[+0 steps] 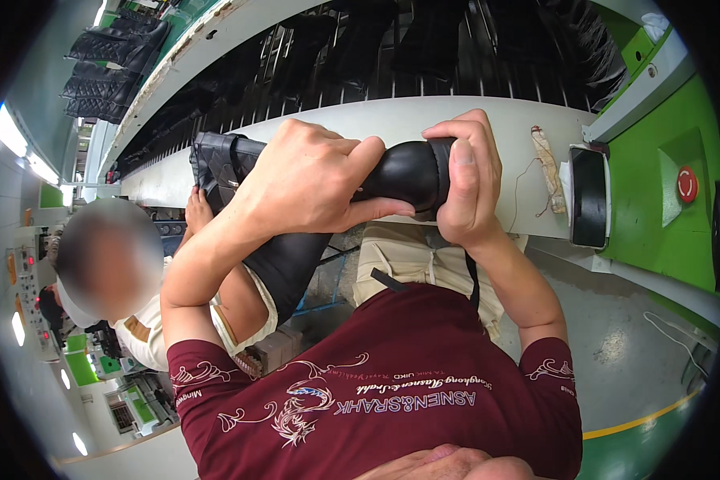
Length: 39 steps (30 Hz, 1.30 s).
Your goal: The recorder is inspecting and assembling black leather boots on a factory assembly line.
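Observation:
A black leather boot [410,170] lies crosswise in front of me, above the white bench edge. Its smooth rounded end points right, and its quilted shaft [226,160] with a strap extends left. My left hand [316,172] is closed over the boot's middle, thumb along the near side. Around the right end curls my right hand [470,176], its thumb and fingers pressing on the edge there. The left hand hides much of the boot's middle.
Beyond the white ledge [528,116], dark boot pieces lie on a roller conveyor [328,88]. A cloth-wrapped stick [547,164] with thread lies right, beside a green machine [656,200] with a red button [686,185]. A co-worker [148,320] sits left. Finished-looking boots [108,72] stand upper left.

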Motion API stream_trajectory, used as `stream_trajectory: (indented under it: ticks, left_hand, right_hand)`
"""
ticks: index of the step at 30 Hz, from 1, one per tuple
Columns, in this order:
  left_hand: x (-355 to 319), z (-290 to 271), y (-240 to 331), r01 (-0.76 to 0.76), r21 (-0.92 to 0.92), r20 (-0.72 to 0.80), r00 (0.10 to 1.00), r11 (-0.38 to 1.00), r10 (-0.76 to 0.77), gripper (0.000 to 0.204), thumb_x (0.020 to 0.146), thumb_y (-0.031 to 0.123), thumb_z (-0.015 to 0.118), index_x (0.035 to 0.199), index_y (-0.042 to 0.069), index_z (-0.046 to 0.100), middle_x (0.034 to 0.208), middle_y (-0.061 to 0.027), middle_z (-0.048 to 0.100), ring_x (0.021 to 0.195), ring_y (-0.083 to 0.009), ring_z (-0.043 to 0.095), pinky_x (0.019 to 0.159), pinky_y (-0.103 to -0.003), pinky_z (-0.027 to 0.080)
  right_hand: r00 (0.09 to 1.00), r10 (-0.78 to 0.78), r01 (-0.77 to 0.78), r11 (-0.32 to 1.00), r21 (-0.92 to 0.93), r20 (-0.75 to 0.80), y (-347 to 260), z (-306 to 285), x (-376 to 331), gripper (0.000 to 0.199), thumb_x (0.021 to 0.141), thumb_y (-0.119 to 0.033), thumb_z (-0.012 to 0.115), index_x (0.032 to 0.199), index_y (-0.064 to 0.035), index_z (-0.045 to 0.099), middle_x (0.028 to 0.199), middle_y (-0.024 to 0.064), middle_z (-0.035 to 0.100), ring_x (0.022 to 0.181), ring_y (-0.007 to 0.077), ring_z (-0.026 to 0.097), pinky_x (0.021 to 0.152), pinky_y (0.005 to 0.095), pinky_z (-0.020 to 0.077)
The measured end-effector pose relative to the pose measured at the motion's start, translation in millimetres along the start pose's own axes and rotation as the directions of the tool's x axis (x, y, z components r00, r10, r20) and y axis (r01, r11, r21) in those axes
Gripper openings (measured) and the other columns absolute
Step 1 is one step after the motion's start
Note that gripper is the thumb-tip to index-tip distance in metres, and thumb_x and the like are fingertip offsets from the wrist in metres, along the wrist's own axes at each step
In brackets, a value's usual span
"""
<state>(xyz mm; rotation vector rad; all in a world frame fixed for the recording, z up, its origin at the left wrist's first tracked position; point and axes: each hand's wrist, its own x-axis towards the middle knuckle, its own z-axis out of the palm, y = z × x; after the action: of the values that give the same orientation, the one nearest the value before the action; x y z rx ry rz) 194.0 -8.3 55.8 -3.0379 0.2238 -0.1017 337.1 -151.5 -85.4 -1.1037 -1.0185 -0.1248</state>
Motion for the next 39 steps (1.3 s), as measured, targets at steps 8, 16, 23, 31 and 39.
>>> stream_trajectory:
  ticks: [8, 16, 23, 31, 39]
  left_hand:
    - [-5, 5, 4, -0.036, 0.016, -0.084, 0.996, 0.999, 0.038, 0.061, 0.081, 0.063, 0.089, 0.090, 0.007, 0.067, 0.057, -0.0022, 0.055, 0.050, -0.0264, 0.059, 0.053, -0.038, 0.047]
    - [-40, 79, -2, -0.009, -0.187, -0.436, 0.897, 0.982, -0.075, 0.062, 0.070, 0.040, 0.091, 0.123, 0.010, 0.079, 0.099, -0.0042, 0.078, 0.090, -0.0248, 0.074, 0.079, -0.038, 0.056]
    - [-105, 179, 23, 0.270, -0.312, -0.434, 0.812, 0.911, -0.390, 0.057, 0.085, -0.004, 0.070, 0.135, 0.021, 0.081, 0.143, 0.0028, 0.076, 0.148, -0.0296, 0.060, 0.130, -0.057, 0.039]
    - [-118, 216, 58, 0.180, -0.648, -0.442, 0.702, 0.740, -0.558, 0.057, 0.092, 0.023, 0.081, 0.147, 0.012, 0.071, 0.160, -0.0108, 0.064, 0.155, -0.0366, 0.053, 0.129, -0.061, 0.036]
    - [-88, 232, 81, 0.222, -0.673, -0.503, 0.561, 0.705, -0.657, 0.088, 0.075, 0.055, 0.096, 0.147, 0.012, 0.070, 0.160, -0.0096, 0.063, 0.154, -0.0351, 0.053, 0.126, -0.064, 0.037]
  right_hand:
    - [0.995, -0.051, 0.058, 0.994, -0.089, 0.084, -9, -10, 1, 0.026, 0.104, -0.017, 0.047, 0.106, 0.0026, 0.065, 0.095, 0.0190, 0.062, 0.082, 0.0302, 0.059, 0.073, 0.0430, 0.0498]
    - [0.837, -0.313, 0.465, 0.839, -0.282, 0.449, -31, -24, 6, 0.069, 0.081, -0.052, 0.092, 0.121, -0.0013, 0.066, 0.107, 0.0158, 0.066, 0.093, 0.0332, 0.065, 0.082, 0.0456, 0.0540]
    - [0.683, 0.047, 0.317, 0.880, -0.354, 0.729, -7, -60, -32, 0.078, 0.063, -0.029, 0.104, 0.129, -0.0099, 0.067, 0.133, 0.0119, 0.066, 0.125, 0.0377, 0.066, 0.108, 0.0550, 0.0534]
    - [0.679, -0.023, 0.430, 0.823, -0.372, 0.734, -4, -36, -60, 0.047, 0.072, -0.017, 0.099, 0.113, -0.0128, 0.075, 0.130, 0.0071, 0.072, 0.128, 0.0340, 0.068, 0.113, 0.0583, 0.0522]
    - [0.660, 0.149, 0.335, 0.819, -0.466, 0.736, -16, -16, -49, 0.038, 0.073, 0.001, 0.089, 0.101, -0.0101, 0.067, 0.130, 0.0083, 0.074, 0.132, 0.0365, 0.068, 0.120, 0.0604, 0.0429]
